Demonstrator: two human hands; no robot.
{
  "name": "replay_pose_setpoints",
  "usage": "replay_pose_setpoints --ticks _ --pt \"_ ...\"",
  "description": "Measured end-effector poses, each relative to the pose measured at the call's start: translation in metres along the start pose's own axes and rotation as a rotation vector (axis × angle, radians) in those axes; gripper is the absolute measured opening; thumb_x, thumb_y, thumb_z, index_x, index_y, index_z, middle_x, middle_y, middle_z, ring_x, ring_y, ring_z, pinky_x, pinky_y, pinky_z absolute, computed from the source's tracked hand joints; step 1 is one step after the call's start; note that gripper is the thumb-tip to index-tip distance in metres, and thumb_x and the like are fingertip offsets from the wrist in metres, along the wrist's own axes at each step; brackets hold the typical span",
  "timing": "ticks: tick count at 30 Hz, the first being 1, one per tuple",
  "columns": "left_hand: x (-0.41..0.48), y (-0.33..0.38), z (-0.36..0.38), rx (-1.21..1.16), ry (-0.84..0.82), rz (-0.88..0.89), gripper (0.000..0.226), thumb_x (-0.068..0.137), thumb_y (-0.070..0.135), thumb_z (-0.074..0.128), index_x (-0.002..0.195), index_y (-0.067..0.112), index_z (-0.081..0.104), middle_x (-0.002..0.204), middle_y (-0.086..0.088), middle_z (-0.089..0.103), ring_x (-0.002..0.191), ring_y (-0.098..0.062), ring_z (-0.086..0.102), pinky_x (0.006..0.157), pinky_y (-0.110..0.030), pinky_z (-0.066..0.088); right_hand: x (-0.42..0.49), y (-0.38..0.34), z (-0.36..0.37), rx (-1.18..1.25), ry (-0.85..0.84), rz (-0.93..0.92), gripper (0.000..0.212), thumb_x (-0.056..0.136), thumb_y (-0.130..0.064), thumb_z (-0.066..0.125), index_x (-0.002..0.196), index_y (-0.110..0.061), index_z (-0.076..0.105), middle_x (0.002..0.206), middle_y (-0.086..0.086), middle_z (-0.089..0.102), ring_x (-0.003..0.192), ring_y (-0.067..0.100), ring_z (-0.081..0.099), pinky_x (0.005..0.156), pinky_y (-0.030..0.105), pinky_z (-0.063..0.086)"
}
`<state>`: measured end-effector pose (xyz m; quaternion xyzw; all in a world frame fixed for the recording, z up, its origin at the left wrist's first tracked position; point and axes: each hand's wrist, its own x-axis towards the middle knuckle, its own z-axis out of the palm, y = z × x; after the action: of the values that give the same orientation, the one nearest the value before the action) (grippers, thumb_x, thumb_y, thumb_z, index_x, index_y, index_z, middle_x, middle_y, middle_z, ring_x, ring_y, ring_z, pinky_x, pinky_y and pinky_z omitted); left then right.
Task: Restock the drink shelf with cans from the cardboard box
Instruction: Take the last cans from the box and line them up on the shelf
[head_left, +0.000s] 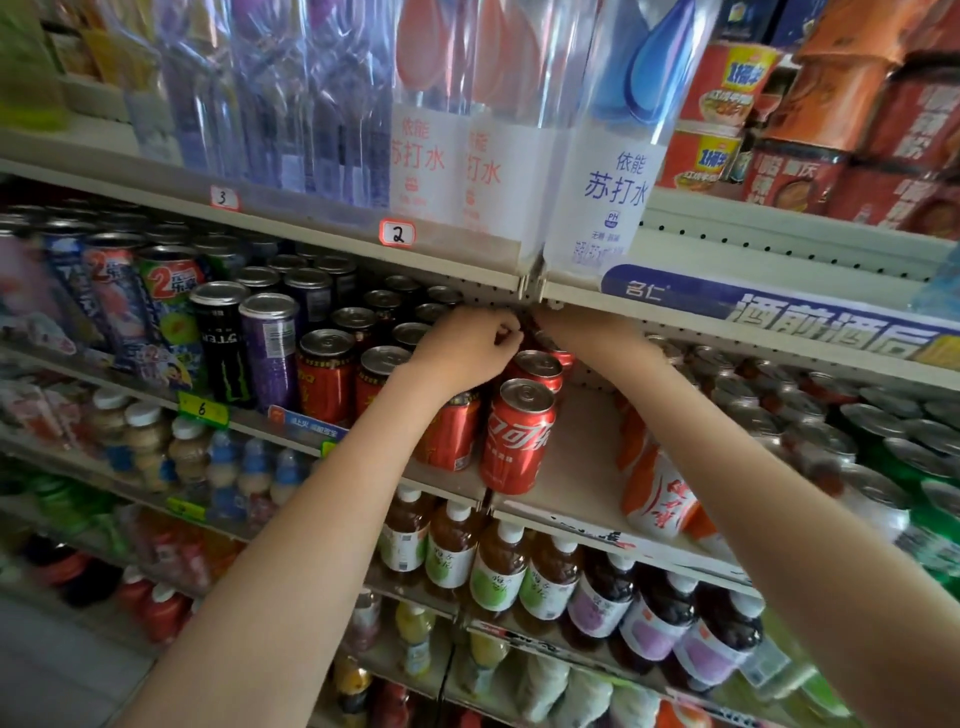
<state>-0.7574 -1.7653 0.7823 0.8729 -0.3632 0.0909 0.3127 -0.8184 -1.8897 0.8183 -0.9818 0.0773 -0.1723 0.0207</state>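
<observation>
Red cola cans stand in a row on the middle drink shelf; the front can is upright near the shelf edge, with another behind it. My left hand reaches deep into this row, its fingers curled over the top of a red can at the back. My right hand reaches in beside it from the right. The right hand's fingers are hidden under the upper shelf's lip. The cardboard box is out of view.
Herbal tea cans and tall energy drink cans stand left of the cola row. Orange-and-white cans lie to the right, with bare shelf between. Soda water bottles hang over the upper shelf edge. Tea bottles fill the shelf below.
</observation>
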Motion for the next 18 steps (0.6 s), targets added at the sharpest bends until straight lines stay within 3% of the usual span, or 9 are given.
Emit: replay_pose_setpoints --ticks 2,3,5,7,10,14,16,18 --pt "-0.019 -0.003 -0.003 -0.041 0.163 0.018 0.022 0.093 0.024 0.051 0.109 0.018 0.066 0.111 0.001 0.069 0.103 -0.015 0.063 0.089 -0.033 0.051 -0.019 -0.007 -0.009 0.116 0.266 -0.065 0.039 0.100 -0.016 0.029 0.104 -0.020 0.067 0.090 0.002 0.068 0.086 0.023 0.065 0.071 0.029 0.050" --pt "-0.030 -0.003 -0.005 -0.053 0.232 0.017 0.021 0.093 0.022 0.052 0.107 0.018 0.067 0.108 0.002 0.070 0.102 -0.013 0.063 0.088 -0.031 0.051 -0.032 -0.013 -0.012 0.147 0.258 0.025 0.031 0.097 -0.025 0.039 0.104 -0.015 0.067 0.092 0.006 0.068 0.089 0.027 0.064 0.073 0.031 0.048" --pt "-0.054 -0.003 -0.008 -0.065 0.313 0.004 0.020 0.092 0.019 0.052 0.106 0.017 0.067 0.105 0.001 0.069 0.100 -0.012 0.062 0.087 -0.030 0.051 -0.058 -0.020 -0.008 0.243 0.165 -0.036 0.036 0.090 -0.034 0.054 0.111 -0.006 0.061 0.110 0.013 0.064 0.108 0.032 0.055 0.088 0.035 0.044" --pt "-0.076 -0.004 -0.007 -0.031 0.357 -0.001 0.020 0.093 0.018 0.051 0.106 0.017 0.066 0.106 0.000 0.068 0.101 -0.012 0.061 0.088 -0.031 0.051 -0.071 -0.024 -0.002 0.302 0.183 -0.093 0.042 0.090 -0.032 0.057 0.119 -0.003 0.055 0.122 0.016 0.056 0.118 0.032 0.046 0.099 0.036 0.036" --pt "-0.108 0.001 0.000 0.047 0.405 -0.057 0.020 0.093 0.017 0.052 0.107 0.015 0.066 0.104 0.000 0.067 0.101 -0.013 0.060 0.087 -0.030 0.049 -0.089 -0.027 0.007 0.335 0.269 -0.210 0.043 0.090 -0.028 0.057 0.123 -0.001 0.052 0.125 0.016 0.053 0.119 0.033 0.044 0.102 0.037 0.035" --pt "-0.149 0.018 0.025 0.085 0.425 -0.202 0.019 0.093 0.019 0.052 0.105 0.019 0.066 0.105 0.003 0.066 0.102 -0.013 0.057 0.083 -0.023 0.044 -0.125 -0.032 0.023 0.462 0.317 -0.391 0.033 0.084 -0.018 0.061 0.108 0.004 0.058 0.106 0.022 0.059 0.101 0.040 0.053 0.087 0.044 0.045" --pt "-0.173 0.028 0.048 0.073 0.414 -0.329 0.019 0.091 0.018 0.053 0.107 0.022 0.064 0.108 0.004 0.065 0.104 -0.013 0.057 0.083 -0.027 0.046 -0.150 -0.029 0.042 0.528 0.335 -0.480 0.021 0.076 -0.009 0.065 0.092 0.005 0.061 0.089 0.022 0.062 0.085 0.040 0.058 0.075 0.041 0.048" --pt "-0.197 0.033 0.074 0.076 0.378 -0.441 0.020 0.089 0.016 0.056 0.107 0.022 0.064 0.109 0.003 0.065 0.104 -0.016 0.057 0.083 -0.033 0.048 -0.175 -0.024 0.067 0.585 0.294 -0.526 0.021 0.072 -0.003 0.069 0.090 0.006 0.063 0.085 0.020 0.064 0.080 0.038 0.060 0.072 0.037 0.048"
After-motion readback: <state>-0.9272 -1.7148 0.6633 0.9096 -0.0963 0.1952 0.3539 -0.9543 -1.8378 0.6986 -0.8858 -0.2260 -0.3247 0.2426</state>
